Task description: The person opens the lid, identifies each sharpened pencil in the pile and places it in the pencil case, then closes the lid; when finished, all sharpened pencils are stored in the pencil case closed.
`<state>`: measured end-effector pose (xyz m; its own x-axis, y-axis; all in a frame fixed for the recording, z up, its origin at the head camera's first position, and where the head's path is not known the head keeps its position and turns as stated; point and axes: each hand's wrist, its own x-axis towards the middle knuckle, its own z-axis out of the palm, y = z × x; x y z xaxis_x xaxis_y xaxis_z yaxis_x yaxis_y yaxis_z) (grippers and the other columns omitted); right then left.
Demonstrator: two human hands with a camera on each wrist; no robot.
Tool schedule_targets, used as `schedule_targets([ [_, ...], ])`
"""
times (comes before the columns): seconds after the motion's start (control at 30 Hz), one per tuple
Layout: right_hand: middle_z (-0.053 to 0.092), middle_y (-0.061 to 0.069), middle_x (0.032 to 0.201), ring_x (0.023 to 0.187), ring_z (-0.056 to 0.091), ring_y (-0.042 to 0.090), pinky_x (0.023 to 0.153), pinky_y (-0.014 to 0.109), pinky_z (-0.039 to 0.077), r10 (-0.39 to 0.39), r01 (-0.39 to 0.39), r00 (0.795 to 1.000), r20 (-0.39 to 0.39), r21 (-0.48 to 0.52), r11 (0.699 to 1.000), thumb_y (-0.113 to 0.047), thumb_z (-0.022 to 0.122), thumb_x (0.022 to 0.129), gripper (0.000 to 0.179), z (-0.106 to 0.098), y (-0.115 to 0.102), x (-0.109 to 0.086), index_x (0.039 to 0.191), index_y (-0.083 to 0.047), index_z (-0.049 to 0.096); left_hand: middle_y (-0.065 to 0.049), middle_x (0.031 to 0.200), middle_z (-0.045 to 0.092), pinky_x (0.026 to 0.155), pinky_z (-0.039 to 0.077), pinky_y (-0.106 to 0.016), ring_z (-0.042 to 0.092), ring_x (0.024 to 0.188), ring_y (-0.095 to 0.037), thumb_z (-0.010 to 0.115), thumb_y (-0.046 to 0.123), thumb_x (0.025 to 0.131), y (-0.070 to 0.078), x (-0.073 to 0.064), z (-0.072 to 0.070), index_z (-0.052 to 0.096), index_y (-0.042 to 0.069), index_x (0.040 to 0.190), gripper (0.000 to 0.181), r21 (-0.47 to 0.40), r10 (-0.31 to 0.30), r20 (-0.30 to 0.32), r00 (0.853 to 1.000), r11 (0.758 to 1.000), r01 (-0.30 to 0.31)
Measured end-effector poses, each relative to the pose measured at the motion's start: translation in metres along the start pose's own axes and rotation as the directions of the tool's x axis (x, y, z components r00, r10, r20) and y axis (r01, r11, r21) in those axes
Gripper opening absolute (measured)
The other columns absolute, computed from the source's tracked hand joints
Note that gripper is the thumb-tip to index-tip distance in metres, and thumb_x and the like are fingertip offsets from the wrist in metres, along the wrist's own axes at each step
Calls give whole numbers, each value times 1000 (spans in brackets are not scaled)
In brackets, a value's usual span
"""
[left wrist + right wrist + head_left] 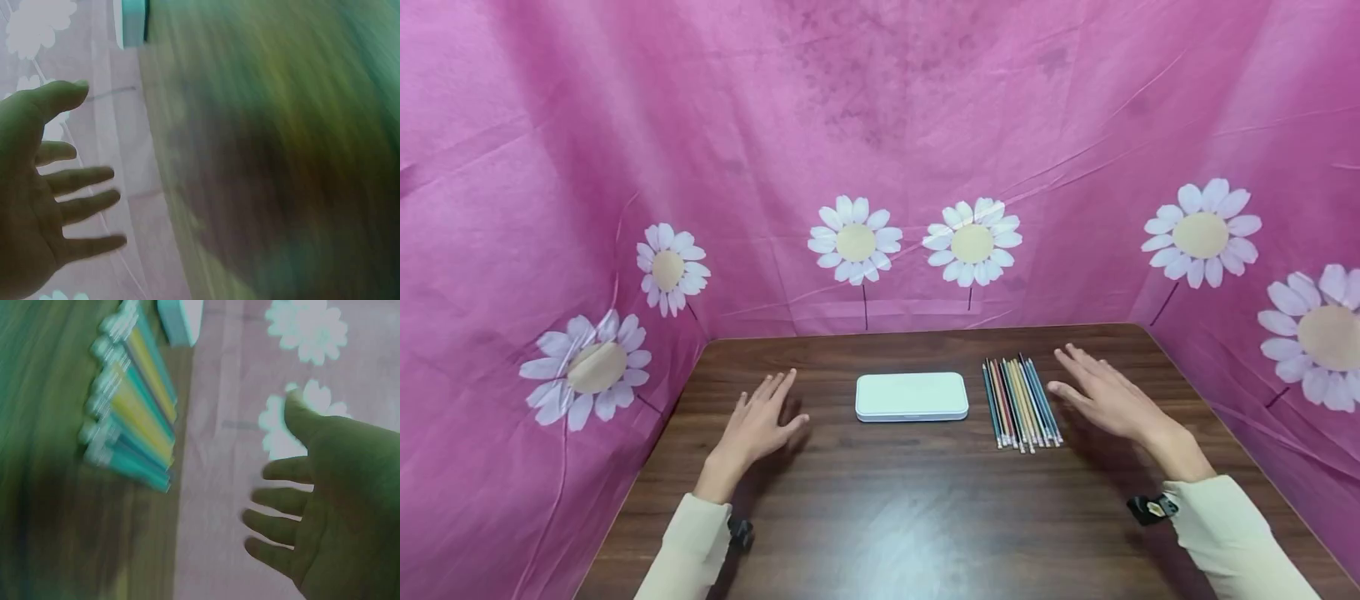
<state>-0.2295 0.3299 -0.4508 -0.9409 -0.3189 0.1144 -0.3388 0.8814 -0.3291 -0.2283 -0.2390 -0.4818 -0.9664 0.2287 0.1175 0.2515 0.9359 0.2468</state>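
Observation:
A white pencil case (912, 396) with its lid down lies in the middle of the table. Just right of it, several pencils (1021, 404) in blue, yellow, red and black lie side by side, their eraser ends toward me. My left hand (758, 423) hovers left of the case, fingers spread, holding nothing. To the right of the pencils my right hand (1108, 396) is also held out with straight fingers and nothing in it. In the right wrist view the pencils (140, 400) appear blurred beside that hand (325, 500).
The dark brown wooden table (880, 517) runs back to a pink cloth (760, 167) printed with white daisies, which hangs behind it and along both sides. A dark strap device (1152, 509) sits at the right wrist, and another (740, 533) at the left.

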Motion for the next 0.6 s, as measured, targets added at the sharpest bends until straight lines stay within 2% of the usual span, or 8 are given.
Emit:
schedule_targets([
  [0.07,46,31,161,147,46,53,119,70,37,-31,31,999,-9,-14,999,-42,61,108,68,1,-14,8,159,1,46,-24,158,54,116,43,-71,53,146,-45,71,43,100,9,3,0,41,8,164,79,-8,40,-34,999,999,-40],
  [0.17,66,24,145,131,64,47,106,67,52,-96,95,995,-19,-38,995,-36,68,105,56,4,-36,22,149,-2,60,-22,150,62,108,53,-63,62,136,-42,69,41,102,27,12,2,52,7,157,67,-28,89,-57,994,995,-91],
  [0.23,71,21,138,126,68,44,103,65,55,-143,143,990,-13,-33,989,-33,70,104,51,7,-50,32,145,-3,65,-20,151,62,110,53,-61,61,138,-40,67,41,103,40,21,5,55,6,155,63,-51,114,-43,993,992,-116],
  [0.37,73,16,137,127,69,40,105,62,55,-194,194,981,13,-7,981,-30,70,104,46,19,-74,51,142,-5,68,-16,155,61,114,51,-58,57,143,-36,67,39,103,62,37,15,56,6,154,62,-85,152,-5,988,985,-152],
  [0.6,73,16,136,127,69,36,106,57,56,-289,289,955,71,22,957,-25,71,104,42,48,-109,83,138,-1,69,-16,167,46,121,46,-53,44,155,-31,69,41,101,84,58,37,45,3,161,75,-110,222,96,970,971,-211],
])
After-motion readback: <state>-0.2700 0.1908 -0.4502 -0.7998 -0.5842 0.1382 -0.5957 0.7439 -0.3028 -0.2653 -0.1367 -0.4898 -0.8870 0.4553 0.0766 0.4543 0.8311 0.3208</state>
